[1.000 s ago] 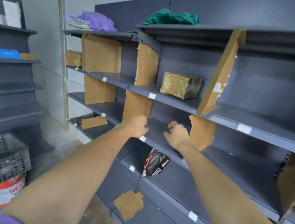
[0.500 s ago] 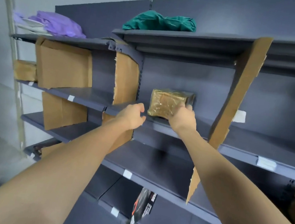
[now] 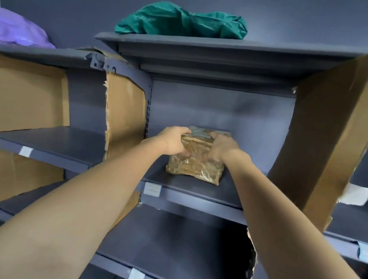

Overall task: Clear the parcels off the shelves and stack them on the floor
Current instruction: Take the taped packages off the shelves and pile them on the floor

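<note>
- Head view: a parcel (image 3: 195, 163) wrapped in glossy clear film over brown is seen on a grey shelf (image 3: 195, 190), near the front edge and between two cardboard dividers.
- The left hand (image 3: 173, 141) is curled over the parcel's upper left corner, with fingers on the top edge and the thumb against the near face.
- The right hand (image 3: 222, 148) is curled over the upper right corner in the same manner, so the parcel is gripped from both sides at its top.
- The parcel's lower part is seen below and between the two hands, its bottom edge at the shelf board; whether it is raised off the board cannot be told.
- A torn divider (image 3: 123, 118) is stood upright just left of the left hand, and a larger slanted divider (image 3: 330, 137) leans well to the right of the right hand.
- A white label (image 3: 152, 189) is fixed on the shelf's front edge, below and left of the parcel.
- A crumpled green bag (image 3: 180, 22) is laid on the top shelf, above the parcel.
- A purple bag (image 3: 12, 28) is laid on the neighbouring top shelf at far left.
- More cardboard (image 3: 20, 95) is stood in the left bay.
</note>
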A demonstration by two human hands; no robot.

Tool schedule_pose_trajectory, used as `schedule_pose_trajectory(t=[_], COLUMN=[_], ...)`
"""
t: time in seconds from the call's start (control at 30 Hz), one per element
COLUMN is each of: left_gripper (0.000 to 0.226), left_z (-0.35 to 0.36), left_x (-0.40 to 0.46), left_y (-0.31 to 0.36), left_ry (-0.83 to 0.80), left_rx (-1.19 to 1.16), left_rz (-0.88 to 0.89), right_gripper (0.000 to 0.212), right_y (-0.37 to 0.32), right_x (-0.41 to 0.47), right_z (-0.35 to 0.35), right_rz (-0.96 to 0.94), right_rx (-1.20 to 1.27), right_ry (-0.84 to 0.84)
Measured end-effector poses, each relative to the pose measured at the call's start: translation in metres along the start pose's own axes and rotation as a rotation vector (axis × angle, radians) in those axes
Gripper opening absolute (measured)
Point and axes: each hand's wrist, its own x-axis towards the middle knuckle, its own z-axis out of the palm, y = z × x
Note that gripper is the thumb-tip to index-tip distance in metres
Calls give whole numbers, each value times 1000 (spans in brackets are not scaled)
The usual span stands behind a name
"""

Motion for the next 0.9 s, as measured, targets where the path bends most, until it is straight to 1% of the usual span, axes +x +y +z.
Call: schedule_pose_trajectory(t=[0.1, 0.17, 0.33, 0.43, 0.53, 0.63, 0.73, 0.9], left_gripper=[76, 72, 70, 68, 69, 73, 69, 63], left_z=[15, 18, 22, 23, 20, 11, 1, -8], left_x=[16, 20, 16, 3, -14, -32, -52, -90], left_y=[-10, -17, -21, -22, -23, -23, -26, -35], left_ry=[26, 35, 61, 89, 119, 105, 95, 129], left_rx=[-70, -115, -131, -168, -173, -184, -211, -237], left_rz=[-27, -24, -4, 11, 22, 38, 70, 145], right_gripper=[81, 77, 88, 86, 86, 86, 87, 87], right_y=[-1, -3, -5, -9, -18, -28, -40, -63], right_x=[5, 8, 7, -5, -22, -42, -63, -110], right_z=[10, 14, 18, 21, 18, 15, 14, 19], right_rz=[5, 14, 65, 72, 64, 66, 97, 140], right_rx=[-21, -26, 12, -17, -43, -65, -79, -101], right_ry=[117, 155, 146, 188, 215, 223, 241, 308])
